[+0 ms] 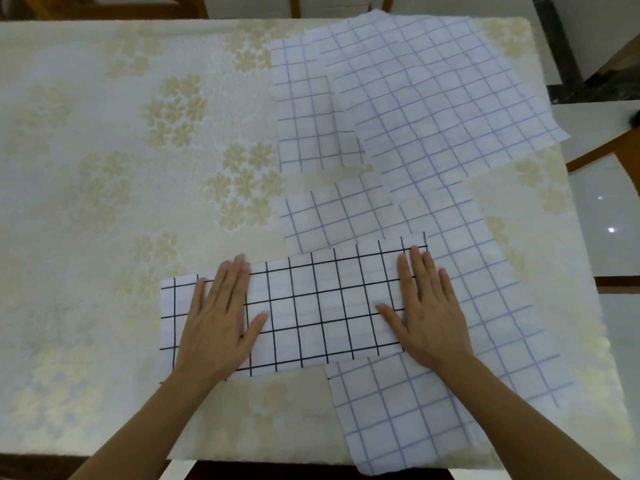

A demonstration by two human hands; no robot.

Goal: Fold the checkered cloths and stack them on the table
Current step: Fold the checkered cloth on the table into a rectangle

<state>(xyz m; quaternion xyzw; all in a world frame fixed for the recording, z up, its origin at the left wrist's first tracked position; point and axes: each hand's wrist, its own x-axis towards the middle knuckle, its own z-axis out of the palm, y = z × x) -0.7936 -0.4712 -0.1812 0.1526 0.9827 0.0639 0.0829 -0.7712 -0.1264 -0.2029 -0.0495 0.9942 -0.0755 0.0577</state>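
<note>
My left hand [217, 317] lies flat, fingers straight and together, palm down on the left part of the black-checked cloth [311, 306]; my right hand [427, 310] lies flat in the same manner on its right part, thumb spread toward the middle; neither hand curls round anything. The black-checked cloth forms a long folded strip, slightly tilted, on the near half of the table [104, 168]; its right end overlaps a long blue-checked cloth [450, 341], which runs from the middle of the table down past the near edge. Beyond the strip, a smaller blue-checked cloth [325, 216] lies partly under it; further back, a narrow blue-checked cloth [304, 112] lies flat beside a large blue-checked cloth [443, 91], which overlaps it and reaches the far right corner. The table carries a cream tablecloth with a pale floral pattern [180, 112]; glossy floor tiles [609, 209] show at right.
</note>
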